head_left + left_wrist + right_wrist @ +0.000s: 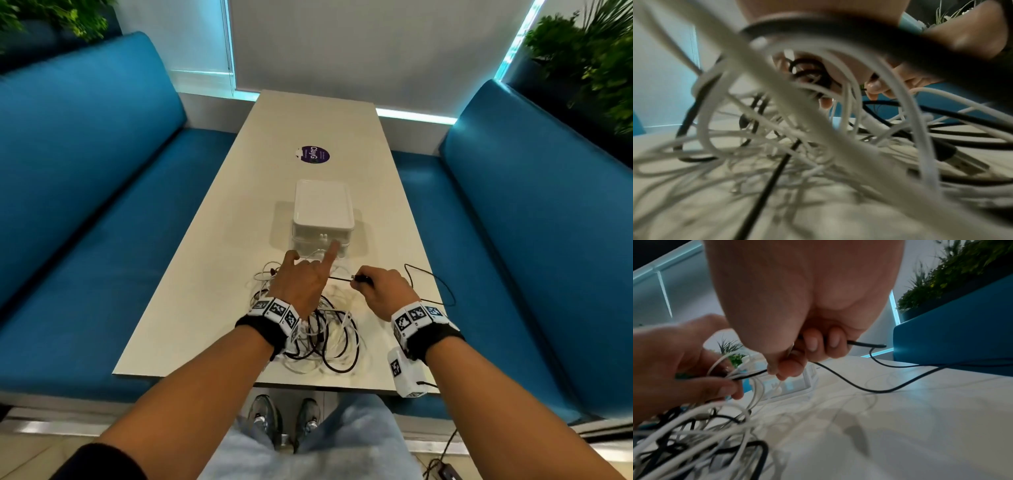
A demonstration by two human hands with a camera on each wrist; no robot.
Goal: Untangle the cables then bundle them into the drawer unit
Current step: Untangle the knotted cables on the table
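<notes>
A tangle of white and black cables (325,335) lies on the near end of the pale table (205,308). Beyond it stands the white drawer unit (322,212), closed. My left hand (301,277) hovers over the tangle, index finger stretched toward the unit. In the right wrist view, the left hand (678,363) has its lower fingers curled round several white strands and a black one. My right hand (382,284) grips the black cable (433,279) near its end; the rest loops off to the right (859,386). A black USB plug (964,164) lies in the pile (818,146).
Blue sofa seats (102,205) (531,240) flank the table. A purple round sticker (313,154) sits past the drawer unit. The tangle reaches close to the table's near edge (308,382). Plants stand behind both sofas. A black adapter (447,474) lies on the floor.
</notes>
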